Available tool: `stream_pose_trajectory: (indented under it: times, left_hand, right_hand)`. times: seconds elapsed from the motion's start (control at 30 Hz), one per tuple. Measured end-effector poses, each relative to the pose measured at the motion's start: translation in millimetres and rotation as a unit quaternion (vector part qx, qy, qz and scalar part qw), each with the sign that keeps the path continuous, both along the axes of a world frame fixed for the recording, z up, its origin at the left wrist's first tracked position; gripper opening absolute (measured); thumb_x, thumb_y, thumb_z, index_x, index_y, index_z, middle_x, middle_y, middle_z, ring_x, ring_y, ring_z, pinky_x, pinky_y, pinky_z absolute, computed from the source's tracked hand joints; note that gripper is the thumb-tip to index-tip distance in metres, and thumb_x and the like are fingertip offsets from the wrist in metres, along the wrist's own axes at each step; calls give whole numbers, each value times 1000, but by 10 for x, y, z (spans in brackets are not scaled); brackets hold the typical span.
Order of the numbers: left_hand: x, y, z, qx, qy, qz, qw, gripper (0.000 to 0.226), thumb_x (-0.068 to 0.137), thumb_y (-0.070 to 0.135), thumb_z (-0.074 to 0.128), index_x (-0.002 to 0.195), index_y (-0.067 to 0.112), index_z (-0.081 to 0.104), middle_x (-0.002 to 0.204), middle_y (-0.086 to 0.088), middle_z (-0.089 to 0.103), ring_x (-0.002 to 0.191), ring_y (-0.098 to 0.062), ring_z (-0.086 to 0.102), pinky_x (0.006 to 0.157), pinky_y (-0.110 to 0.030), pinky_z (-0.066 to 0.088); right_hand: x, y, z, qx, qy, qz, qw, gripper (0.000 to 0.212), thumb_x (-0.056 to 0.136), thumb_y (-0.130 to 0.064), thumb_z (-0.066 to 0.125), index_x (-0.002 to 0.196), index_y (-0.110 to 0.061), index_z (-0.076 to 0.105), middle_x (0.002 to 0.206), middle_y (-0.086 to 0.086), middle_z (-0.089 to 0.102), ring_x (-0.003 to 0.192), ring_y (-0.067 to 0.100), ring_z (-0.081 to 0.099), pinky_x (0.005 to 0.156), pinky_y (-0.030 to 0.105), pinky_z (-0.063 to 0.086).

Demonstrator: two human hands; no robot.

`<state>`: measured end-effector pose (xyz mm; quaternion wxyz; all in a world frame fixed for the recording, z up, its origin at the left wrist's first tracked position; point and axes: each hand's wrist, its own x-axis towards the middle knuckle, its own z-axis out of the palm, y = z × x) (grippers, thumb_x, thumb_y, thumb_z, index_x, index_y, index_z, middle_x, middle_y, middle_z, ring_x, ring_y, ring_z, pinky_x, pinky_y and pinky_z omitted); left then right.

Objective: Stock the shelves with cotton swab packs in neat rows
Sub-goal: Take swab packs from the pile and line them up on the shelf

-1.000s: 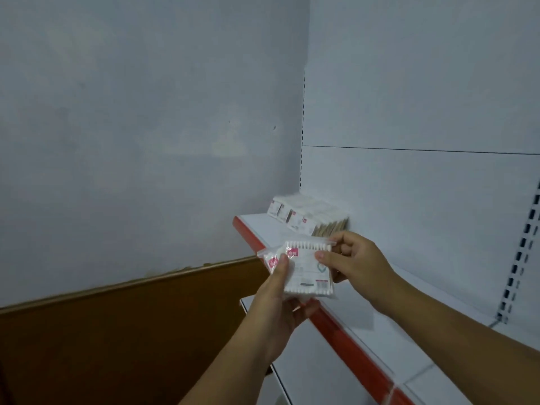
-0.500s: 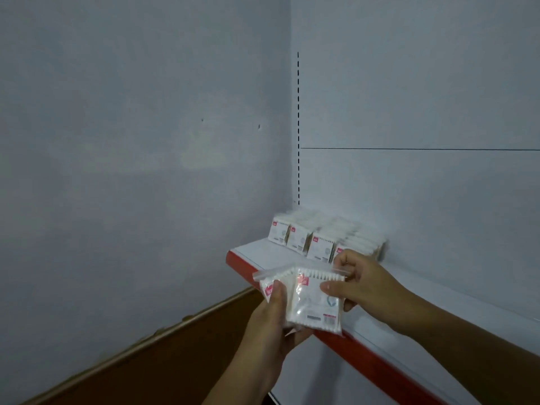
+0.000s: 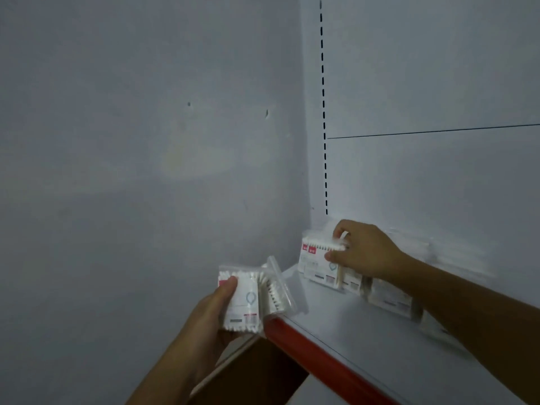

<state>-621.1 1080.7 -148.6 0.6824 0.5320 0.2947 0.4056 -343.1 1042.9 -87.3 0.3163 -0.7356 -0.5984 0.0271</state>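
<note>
two hands (image 3: pixel 362 252), two held packs (image 3: pixel 242 299)

glossy clear plastic packs (image 3: pixel 242 299) (crinkled), matt white shelf (image 3: pixel 365 340)

Grey painted wall (image 3: pixel 131 141) fills the left and centre of the frame, matte, dim even light. Two small dark marks on it mid-frame, with a paler patch just below them. Wall meets a white back panel (image 3: pixel 423 68) at a vertical corner right of centre. Slotted upright (image 3: pixel 323 112) runs down the panel as a column of dark slots, from the top edge toward the lower middle. Thin horizontal seam crosses the panel to the right edge. Brown wooden board (image 3: pixel 257 375) at bottom centre, pale strip along its upper edge. Lower right is white shelving with a red front trim (image 3: pixel 321 358) running diagonally
</note>
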Motion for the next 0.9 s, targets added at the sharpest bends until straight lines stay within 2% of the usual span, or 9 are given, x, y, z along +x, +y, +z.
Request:
stream_pose_trajectory:
  times: [0.23, 0.3, 0.4, 0.47, 0.57, 0.63, 0.7, 0.8, 0.9]
  left_hand:
    - [174, 645, 1, -49, -57, -102, 992, 40, 60, 41, 65, 88, 17, 80, 98, -15, 74, 82, -25, 73, 64, -33, 59]
    - [258, 807, -7, -81, -94, -148, 981, 40, 58, 39, 66, 86, 14, 80, 97, -15, 74, 81, -26, 73, 71, -41, 61]
    - [469, 996, -17, -101, -96, -217, 966, 48, 55, 43, 68, 93, 14, 79, 103, -17, 73, 90, -28, 71, 85, -46, 56]
    - [676, 1042, -2, -92, -95, -262, 956, 43, 56, 41, 69, 90, 18, 80, 100, -14, 74, 87, -24, 72, 76, -37, 59]
    - [978, 1042, 43, -109, -122, -318, 934, 39, 60, 40, 68, 88, 16, 80, 96, -11, 74, 80, -20, 72, 66, -31, 59]
    - [1112, 1070, 8, -122, -121, -295, 940, 38, 59, 40, 67, 83, 14, 80, 91, -9, 75, 74, -16, 72, 64, -31, 60]
    - [1186, 1116, -73, -125, -94, -250, 956, 36, 59, 39, 68, 81, 12, 76, 85, -6, 75, 67, -13, 71, 65, -31, 57]
    - [1217, 1149, -138, -118, -100, -225, 962, 24, 70, 37, 63, 66, 19, 78, 72, 0, 74, 58, -8, 69, 50, -23, 54]
    - [1191, 1134, -154, -92, -95, -233, 963, 19, 69, 44, 62, 67, 34, 78, 74, 2, 75, 63, -9, 70, 53, -24, 54]
  right_hand:
    - [-138, 464, -297, 2, -297, -72, 952, 43, 82, -56, 62, 107, -21, 65, 117, -5, 53, 104, 14, 45, 82, 24, 36]
    - [-205, 390, -248, 15, -259, -92, 961, 43, 84, -58, 58, 109, -24, 67, 117, -7, 53, 105, 11, 45, 84, 24, 36]
    - [-454, 169, -31, 72, -23, -77, 994, 38, 79, -70, 44, 91, -40, 64, 90, -18, 64, 82, -2, 54, 71, 22, 40]
    - [-649, 87, 52, 14, 55, -60, 997, 43, 74, -74, 44, 88, -37, 62, 85, -17, 65, 77, -2, 59, 64, 19, 45]
    - [-677, 40, 63, 4, 60, -101, 993, 25, 87, -40, 62, 95, -16, 67, 90, 0, 68, 84, 16, 64, 77, 36, 52]
    - [-576, -81, 172, 43, 95, -162, 981, 10, 89, -26, 65, 98, -26, 69, 93, -7, 70, 82, 12, 66, 73, 26, 54]
    - [-481, -251, 275, 28, 59, -227, 972, 22, 87, -31, 66, 107, -39, 61, 96, -19, 64, 80, 0, 62, 62, 11, 47]
    - [-397, -407, 284, -27, -4, -301, 953, 28, 78, -41, 73, 99, -38, 54, 82, -16, 58, 70, -1, 54, 55, 10, 39]
    - [-449, -255, 98, -64, -56, -296, 952, 23, 74, -41, 77, 86, -32, 60, 77, -14, 59, 70, 2, 54, 58, 10, 37]
